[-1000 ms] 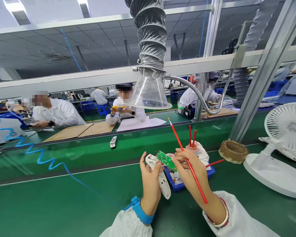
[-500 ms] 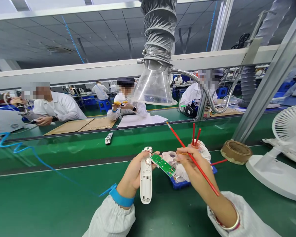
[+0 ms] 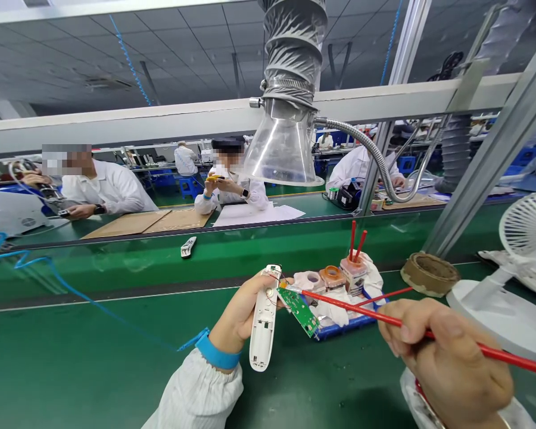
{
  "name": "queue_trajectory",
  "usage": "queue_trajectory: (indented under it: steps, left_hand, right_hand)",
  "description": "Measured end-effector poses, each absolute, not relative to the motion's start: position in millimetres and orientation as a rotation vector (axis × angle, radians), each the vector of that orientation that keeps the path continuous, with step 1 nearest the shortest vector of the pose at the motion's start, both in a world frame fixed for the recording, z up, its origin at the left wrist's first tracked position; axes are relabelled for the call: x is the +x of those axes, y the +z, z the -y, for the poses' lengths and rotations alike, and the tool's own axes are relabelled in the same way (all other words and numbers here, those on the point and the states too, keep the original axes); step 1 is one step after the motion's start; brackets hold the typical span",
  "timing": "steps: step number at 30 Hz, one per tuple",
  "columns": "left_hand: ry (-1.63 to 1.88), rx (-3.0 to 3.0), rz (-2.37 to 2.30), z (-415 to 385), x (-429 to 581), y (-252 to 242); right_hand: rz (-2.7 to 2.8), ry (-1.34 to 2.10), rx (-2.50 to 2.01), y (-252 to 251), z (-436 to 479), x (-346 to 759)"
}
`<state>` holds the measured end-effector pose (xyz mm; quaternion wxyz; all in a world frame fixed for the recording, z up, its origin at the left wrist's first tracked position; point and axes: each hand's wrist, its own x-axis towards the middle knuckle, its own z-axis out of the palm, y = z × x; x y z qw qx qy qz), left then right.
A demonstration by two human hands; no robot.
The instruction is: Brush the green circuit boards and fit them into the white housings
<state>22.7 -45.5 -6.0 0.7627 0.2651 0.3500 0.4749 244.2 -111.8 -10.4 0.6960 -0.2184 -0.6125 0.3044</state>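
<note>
Remote shell (probably) in left fist

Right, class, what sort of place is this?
Probably an electronics assembly workshop: a clear fume extractor hood, a long green workbench, and a green circuit board beside a white plastic casing.

- 1 left hand and 1 right hand, each holding one thing
- 1 white remote casing, in the left hand
- 1 green circuit board
- 1 red stick, in the right hand
- 2 upright red sticks
- 1 more red stick, lying low beside the tray
- 3 small pots, on the tray
- 1 blue tray
- 1 blue wristband
- 1 brown tape roll
- 1 white fan
- 1 clear fume hood
- 3 nearby co-workers, across the tabletop
</note>
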Motion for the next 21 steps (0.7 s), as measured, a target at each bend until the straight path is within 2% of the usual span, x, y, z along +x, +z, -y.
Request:
queue_trajectory:
  steps: [21]
  left_hand:
    - [1.069, 0.678, -0.723, 49.7, 16.9, -1.1]
  right_hand:
    - [1.424, 0.530, -0.612, -19.5, 116.7, 260.1]
